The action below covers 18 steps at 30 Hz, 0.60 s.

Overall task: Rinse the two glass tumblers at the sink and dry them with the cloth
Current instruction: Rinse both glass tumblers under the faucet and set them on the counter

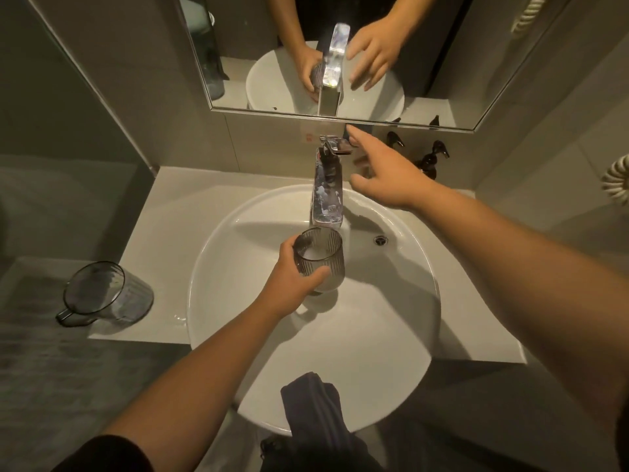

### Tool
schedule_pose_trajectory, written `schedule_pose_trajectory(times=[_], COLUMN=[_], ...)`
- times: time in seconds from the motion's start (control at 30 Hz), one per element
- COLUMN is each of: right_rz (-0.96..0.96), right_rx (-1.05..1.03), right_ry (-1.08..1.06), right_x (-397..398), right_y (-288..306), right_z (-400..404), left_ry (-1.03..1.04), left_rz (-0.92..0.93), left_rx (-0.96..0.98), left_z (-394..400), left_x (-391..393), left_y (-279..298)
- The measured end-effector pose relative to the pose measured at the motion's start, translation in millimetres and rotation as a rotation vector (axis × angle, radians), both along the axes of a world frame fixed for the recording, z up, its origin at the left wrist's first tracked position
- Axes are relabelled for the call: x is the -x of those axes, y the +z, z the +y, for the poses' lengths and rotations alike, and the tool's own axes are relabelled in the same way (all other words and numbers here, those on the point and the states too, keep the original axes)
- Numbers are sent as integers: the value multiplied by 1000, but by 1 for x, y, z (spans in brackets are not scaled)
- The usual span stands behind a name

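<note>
My left hand (289, 277) grips a ribbed smoky glass tumbler (321, 257) upright under the spout of the chrome tap (326, 192), over the white round basin (211, 267). Some water or foam shows inside it. My right hand (384, 172) hovers open beside the tap lever (337, 146), fingers spread and holding nothing. The second tumbler (105, 294), a matching smoky glass with a small handle, stands on the counter left of the basin. A dark cloth (313, 407) hangs over the basin's near rim.
A mirror (442, 63) runs along the wall behind the tap. Two dark pump bottles (430, 161) stand on the counter at the back right. A coiled white cord (616, 180) hangs at the right wall. The drain (380, 239) sits right of the tap.
</note>
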State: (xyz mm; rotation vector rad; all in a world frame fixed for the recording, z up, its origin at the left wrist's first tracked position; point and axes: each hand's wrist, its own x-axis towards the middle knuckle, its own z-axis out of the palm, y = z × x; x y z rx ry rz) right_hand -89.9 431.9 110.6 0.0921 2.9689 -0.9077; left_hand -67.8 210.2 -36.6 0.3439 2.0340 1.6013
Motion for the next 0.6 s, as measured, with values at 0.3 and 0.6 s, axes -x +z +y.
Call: schedule_pose_trajectory(times=[0.3,0.6], right_rz=[-184,-425], right_rx=[243,716], right_ry=[-134,-180], right_x=[-50,-63], right_y=[-79,-100], right_z=[2,-27], left_ry=[99,-32], left_rz=[-246,-534], left_rx=[-187,-493], left_z=[-4,-8], left_x=[10,15], left_y=[-8,0])
